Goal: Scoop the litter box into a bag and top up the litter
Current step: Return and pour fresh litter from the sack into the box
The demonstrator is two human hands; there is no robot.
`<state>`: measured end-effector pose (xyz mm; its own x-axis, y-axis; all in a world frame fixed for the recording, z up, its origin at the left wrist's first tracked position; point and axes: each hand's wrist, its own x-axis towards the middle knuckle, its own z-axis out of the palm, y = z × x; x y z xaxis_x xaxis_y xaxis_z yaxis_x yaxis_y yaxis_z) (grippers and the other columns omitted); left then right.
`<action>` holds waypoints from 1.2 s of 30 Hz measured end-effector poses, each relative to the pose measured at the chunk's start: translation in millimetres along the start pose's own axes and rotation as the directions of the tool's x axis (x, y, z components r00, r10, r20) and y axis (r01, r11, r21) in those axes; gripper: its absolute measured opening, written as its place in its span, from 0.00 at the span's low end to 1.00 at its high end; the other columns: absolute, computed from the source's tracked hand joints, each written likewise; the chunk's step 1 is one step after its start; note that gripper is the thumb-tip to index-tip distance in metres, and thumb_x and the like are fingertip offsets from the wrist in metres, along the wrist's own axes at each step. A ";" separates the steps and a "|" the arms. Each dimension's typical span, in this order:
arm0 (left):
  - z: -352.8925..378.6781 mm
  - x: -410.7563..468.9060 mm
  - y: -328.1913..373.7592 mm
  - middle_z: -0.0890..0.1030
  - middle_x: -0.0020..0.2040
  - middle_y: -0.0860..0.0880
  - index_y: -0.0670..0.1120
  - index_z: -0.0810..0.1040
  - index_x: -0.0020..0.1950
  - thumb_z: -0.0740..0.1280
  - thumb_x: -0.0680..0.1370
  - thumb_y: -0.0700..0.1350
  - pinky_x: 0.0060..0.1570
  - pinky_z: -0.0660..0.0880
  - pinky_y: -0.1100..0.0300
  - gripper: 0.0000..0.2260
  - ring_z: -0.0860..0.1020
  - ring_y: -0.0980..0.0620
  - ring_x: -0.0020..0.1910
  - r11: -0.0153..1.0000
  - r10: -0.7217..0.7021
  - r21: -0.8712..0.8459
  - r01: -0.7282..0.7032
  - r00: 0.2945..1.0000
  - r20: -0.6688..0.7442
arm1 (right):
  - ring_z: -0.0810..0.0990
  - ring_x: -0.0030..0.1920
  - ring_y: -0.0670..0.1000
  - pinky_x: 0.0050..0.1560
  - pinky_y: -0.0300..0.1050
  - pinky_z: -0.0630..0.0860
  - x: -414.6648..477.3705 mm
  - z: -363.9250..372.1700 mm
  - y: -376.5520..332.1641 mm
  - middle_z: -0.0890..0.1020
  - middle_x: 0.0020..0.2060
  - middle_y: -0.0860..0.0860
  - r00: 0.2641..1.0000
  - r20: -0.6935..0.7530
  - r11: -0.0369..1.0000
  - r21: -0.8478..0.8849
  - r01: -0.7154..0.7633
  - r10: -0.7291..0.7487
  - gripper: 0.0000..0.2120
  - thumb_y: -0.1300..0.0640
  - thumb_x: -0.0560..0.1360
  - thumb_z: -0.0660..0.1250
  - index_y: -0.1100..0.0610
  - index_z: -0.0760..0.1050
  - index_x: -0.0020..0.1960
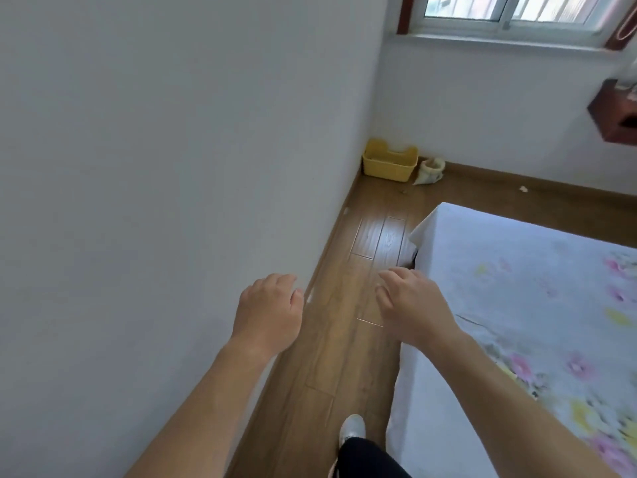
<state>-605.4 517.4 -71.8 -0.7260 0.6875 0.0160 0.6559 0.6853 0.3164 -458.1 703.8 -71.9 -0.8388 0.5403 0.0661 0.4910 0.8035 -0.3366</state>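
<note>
A narrow strip of wood floor (344,339) runs between wall (138,167) and bed (517,305). Our fingers (396,277) hang loosely curled, holding nothing, on left hand (272,312) and right hand (410,305) alike. Well ahead, in the corner, sits the yellow box (389,163), a slumped bag (429,171) just beside it (no scoop that we can see). The risks, we judge: clipping the bed corner in this tight lane, or knocking that soft bag over.
</note>
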 end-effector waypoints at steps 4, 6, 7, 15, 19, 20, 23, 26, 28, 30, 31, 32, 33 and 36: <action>12.0 54.1 13.2 0.78 0.63 0.51 0.49 0.73 0.67 0.54 0.82 0.50 0.64 0.68 0.53 0.17 0.74 0.50 0.62 0.998 0.058 0.016 -0.059 0.997 0.048 | 0.71 0.43 0.51 0.43 0.45 0.62 40.4 11.2 30.3 0.71 0.38 0.44 0.998 0.006 0.998 0.008 -0.057 0.057 0.12 0.48 0.76 0.49 0.48 0.58 0.34; 19.3 86.4 19.8 0.78 0.63 0.51 0.49 0.73 0.67 0.54 0.82 0.50 0.63 0.68 0.54 0.17 0.75 0.51 0.61 0.996 0.076 0.035 -0.078 0.995 0.061 | 0.71 0.43 0.52 0.42 0.45 0.63 70.8 15.9 47.9 0.72 0.38 0.45 0.997 0.014 0.997 0.004 -0.074 0.074 0.13 0.49 0.77 0.51 0.50 0.60 0.35; 22.6 103.5 24.1 0.79 0.62 0.51 0.49 0.74 0.66 0.54 0.82 0.50 0.63 0.68 0.54 0.16 0.75 0.51 0.60 0.996 0.080 0.042 -0.083 0.994 0.069 | 0.71 0.43 0.52 0.42 0.45 0.63 87.0 16.6 56.6 0.71 0.37 0.45 0.997 0.017 0.997 0.001 -0.077 0.077 0.13 0.50 0.78 0.52 0.51 0.60 0.35; 29.6 239.4 66.0 0.76 0.64 0.52 0.49 0.72 0.68 0.54 0.82 0.51 0.66 0.67 0.55 0.18 0.73 0.52 0.64 0.991 0.110 0.065 -0.112 0.993 0.047 | 0.72 0.43 0.50 0.42 0.44 0.65 208.0 -4.6 117.5 0.74 0.40 0.46 0.999 -0.028 0.998 -0.040 -0.039 0.038 0.11 0.51 0.79 0.55 0.54 0.68 0.40; 30.6 295.3 83.9 0.75 0.65 0.51 0.49 0.71 0.69 0.52 0.82 0.52 0.67 0.66 0.54 0.19 0.72 0.51 0.65 0.990 0.128 0.058 -0.131 0.991 0.043 | 0.73 0.43 0.50 0.45 0.45 0.70 257.7 -17.6 139.7 0.74 0.39 0.47 0.996 -0.084 0.999 -0.018 -0.042 0.040 0.11 0.50 0.78 0.53 0.54 0.68 0.41; 31.9 310.3 87.3 0.75 0.66 0.51 0.49 0.71 0.69 0.51 0.82 0.53 0.69 0.66 0.54 0.19 0.71 0.51 0.66 0.989 0.133 0.054 -0.135 0.990 0.047 | 0.72 0.42 0.51 0.44 0.45 0.70 270.1 -19.2 144.1 0.73 0.38 0.47 0.994 -0.102 0.999 -0.011 -0.048 0.047 0.11 0.50 0.77 0.52 0.53 0.66 0.40; 39.1 359.5 94.6 0.71 0.71 0.50 0.49 0.68 0.72 0.50 0.82 0.54 0.72 0.62 0.52 0.21 0.67 0.51 0.71 0.986 0.150 0.060 -0.154 0.987 0.065 | 0.70 0.40 0.51 0.42 0.44 0.67 309.7 -21.0 156.7 0.70 0.37 0.47 0.990 -0.122 0.997 -0.019 -0.068 0.065 0.10 0.51 0.77 0.52 0.52 0.63 0.39; 49.5 413.2 102.2 0.70 0.72 0.51 0.50 0.67 0.73 0.47 0.81 0.55 0.73 0.60 0.51 0.23 0.65 0.51 0.72 0.980 0.190 0.044 -0.194 0.979 0.073 | 0.75 0.46 0.54 0.47 0.47 0.72 350.0 -21.7 172.8 0.77 0.43 0.50 0.988 -0.114 0.993 -0.045 -0.109 0.104 0.10 0.52 0.78 0.55 0.55 0.72 0.45; 59.2 454.0 108.7 0.70 0.71 0.51 0.50 0.67 0.73 0.49 0.82 0.54 0.73 0.61 0.51 0.22 0.65 0.51 0.72 0.975 0.221 0.025 -0.223 0.973 0.067 | 0.77 0.53 0.57 0.54 0.50 0.74 378.2 -24.4 185.1 0.80 0.51 0.55 0.983 -0.117 0.986 -0.078 -0.149 0.139 0.13 0.53 0.79 0.57 0.59 0.77 0.52; 66.7 495.0 117.7 0.70 0.71 0.51 0.49 0.67 0.72 0.50 0.82 0.53 0.72 0.62 0.49 0.21 0.66 0.51 0.71 0.967 0.254 0.013 -0.256 0.964 0.075 | 0.78 0.54 0.57 0.55 0.52 0.75 405.4 -28.7 199.4 0.81 0.52 0.56 0.974 -0.125 0.975 -0.098 -0.201 0.188 0.18 0.52 0.79 0.54 0.61 0.78 0.54; 68.6 514.4 123.5 0.71 0.70 0.51 0.49 0.66 0.72 0.50 0.82 0.54 0.71 0.63 0.49 0.21 0.67 0.51 0.70 0.960 0.277 0.015 -0.279 0.957 0.081 | 0.78 0.55 0.57 0.55 0.52 0.75 417.7 -31.7 206.8 0.81 0.53 0.56 0.971 -0.117 0.968 -0.115 -0.221 0.208 0.20 0.51 0.78 0.51 0.60 0.78 0.54; 70.2 533.5 129.9 0.71 0.70 0.51 0.50 0.66 0.72 0.50 0.82 0.54 0.71 0.64 0.49 0.21 0.67 0.51 0.70 0.952 0.303 0.015 -0.305 0.949 0.085 | 0.77 0.55 0.56 0.56 0.52 0.75 429.9 -34.9 214.5 0.81 0.53 0.55 0.970 -0.099 0.961 -0.145 -0.235 0.222 0.24 0.50 0.77 0.47 0.60 0.78 0.54; 70.8 551.5 137.0 0.71 0.71 0.52 0.50 0.66 0.73 0.50 0.82 0.54 0.71 0.63 0.49 0.21 0.66 0.51 0.71 0.945 0.326 0.011 -0.328 0.941 0.087 | 0.77 0.56 0.56 0.57 0.51 0.74 441.2 -37.8 222.9 0.80 0.54 0.55 0.969 -0.077 0.955 -0.169 -0.244 0.234 0.26 0.49 0.77 0.44 0.59 0.77 0.55; 70.7 601.2 162.2 0.71 0.70 0.51 0.49 0.67 0.73 0.53 0.82 0.52 0.71 0.61 0.52 0.20 0.66 0.51 0.71 0.925 0.378 -0.002 -0.379 0.922 0.082 | 0.77 0.56 0.57 0.57 0.52 0.75 469.8 -48.5 246.3 0.81 0.54 0.55 0.942 -0.125 0.936 -0.134 -0.326 0.310 0.24 0.49 0.78 0.47 0.60 0.78 0.55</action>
<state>-920.9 1059.0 -78.0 -0.4045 0.9128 0.0567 0.8818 0.3728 0.2887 -719.8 1167.7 -78.2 -0.6090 0.7896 0.0750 0.7643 0.6095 -0.2108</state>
